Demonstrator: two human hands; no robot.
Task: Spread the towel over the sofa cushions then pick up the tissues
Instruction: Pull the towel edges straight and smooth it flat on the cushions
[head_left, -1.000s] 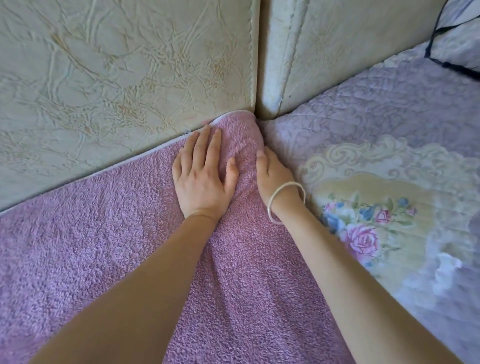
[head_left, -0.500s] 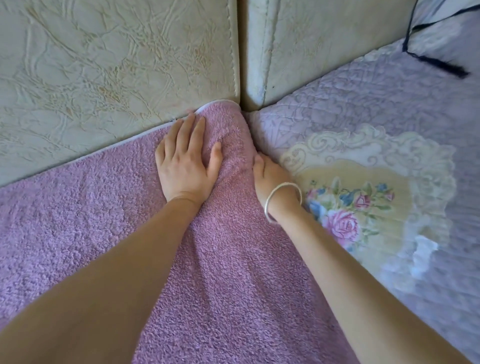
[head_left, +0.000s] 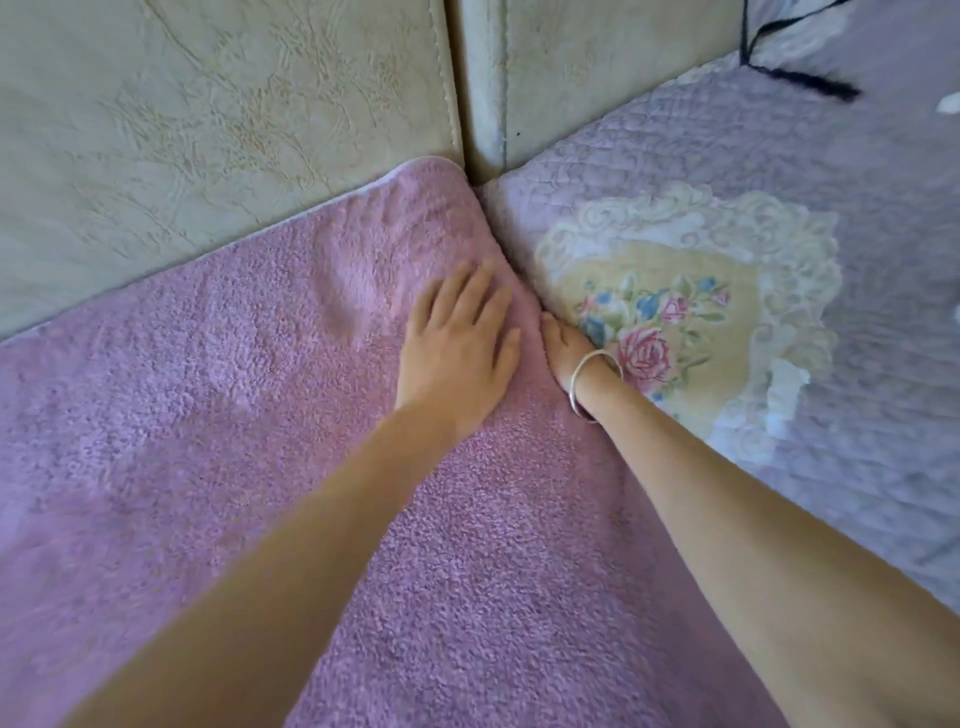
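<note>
A purple terry towel (head_left: 218, 467) lies spread over the left seat cushion, with its far corner reaching the backrest. My left hand (head_left: 457, 345) rests flat on it near its right edge, fingers straight. My right hand (head_left: 563, 348), with a bangle on the wrist, is pushed edge-on into the seam between the towel and the lilac quilted cover (head_left: 779, 171); its fingers are hidden in the gap. A white crumpled piece that looks like a tissue (head_left: 785, 387) lies on the quilt to the right of my right forearm.
Cream textured backrest cushions (head_left: 208, 130) stand behind the seats and meet at a vertical gap. The quilt carries a yellow floral panel (head_left: 670, 322). A black cord (head_left: 800, 85) and another white scrap (head_left: 949, 102) sit at the far right.
Both hands have slid back toward me along the seam, away from the backrest corner. The left hand stays flat on the towel and the right hand stays in the gap.
</note>
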